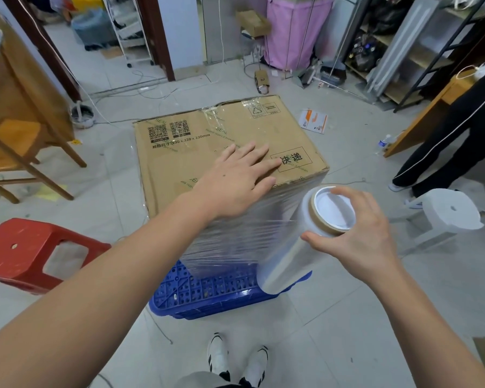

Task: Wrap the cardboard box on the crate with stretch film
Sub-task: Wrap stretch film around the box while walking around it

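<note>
The left hand (237, 180) was laid flat on top of the cardboard box (207, 152), fingers straight and slightly spread, palm pressed near the box's near right corner; nothing was gripped. The right hand (361, 231) was curled around the upper end of the stretch film roll (297, 247), thumb against the roll's side just below the rim, fingers hooked over the cardboard core's open end. The roll was held tilted, just beside the box's near right corner, with a sheet of film (235, 236) drawn taut from it across the box's near side face. That face was seen covered in film; strips of clear tape were seen across the top.

The box was seated on a blue crate (207, 292), whose near edge stuck out below the wrapped face. The roll's lower end was seen overlapping the crate's right corner.

A red stool (25, 253) stood on the floor (347, 317) to the left, near the crate. A white stool (448, 211) stood to the right, near the roll hand. A wooden chair (17, 152) was seen further left. Bare tile was left open in front of the crate, around the person's shoes (235, 357). Another person's dark-trousered legs (445, 141) were seen at the far right.
</note>
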A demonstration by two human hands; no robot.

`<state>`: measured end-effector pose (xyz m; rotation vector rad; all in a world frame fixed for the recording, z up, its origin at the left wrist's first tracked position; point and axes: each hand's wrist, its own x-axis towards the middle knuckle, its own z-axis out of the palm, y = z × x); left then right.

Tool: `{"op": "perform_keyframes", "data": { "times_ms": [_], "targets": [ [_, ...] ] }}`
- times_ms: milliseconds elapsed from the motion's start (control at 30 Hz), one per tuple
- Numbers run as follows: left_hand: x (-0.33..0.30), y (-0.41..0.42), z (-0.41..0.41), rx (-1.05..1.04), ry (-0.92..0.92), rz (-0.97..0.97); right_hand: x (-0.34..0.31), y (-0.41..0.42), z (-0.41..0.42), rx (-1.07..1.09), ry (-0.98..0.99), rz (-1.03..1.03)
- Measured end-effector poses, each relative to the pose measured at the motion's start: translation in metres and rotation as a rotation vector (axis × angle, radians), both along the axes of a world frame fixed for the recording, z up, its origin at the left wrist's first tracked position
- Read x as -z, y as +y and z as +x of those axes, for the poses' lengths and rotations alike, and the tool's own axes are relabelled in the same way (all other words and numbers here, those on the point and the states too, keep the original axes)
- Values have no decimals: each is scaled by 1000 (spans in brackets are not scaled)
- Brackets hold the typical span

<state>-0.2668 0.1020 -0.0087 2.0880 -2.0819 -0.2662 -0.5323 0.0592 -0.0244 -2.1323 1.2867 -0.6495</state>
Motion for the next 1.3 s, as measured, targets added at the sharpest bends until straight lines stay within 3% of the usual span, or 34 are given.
{"op": "perform_keyframes", "data": {
  "times_ms": [300, 567, 767, 1067, 1300],
  "targets": [
    [6, -3, 4, 5, -10, -9, -4, -13, 6, 97, 130, -26],
    [5, -4, 3, 8, -15, -6, -14, -31, 4, -41, 405, 41],
    [-3, -10, -1, 2, -38, 6, -17, -52, -19, -361, 403, 37],
    [-9, -59, -31, 36, -3, 0, -2, -78, -25, -458, 144, 128],
    [0, -92, -52, -47, 4, -9, -4, -110, -33, -750, 58, 231]
  ]
}}
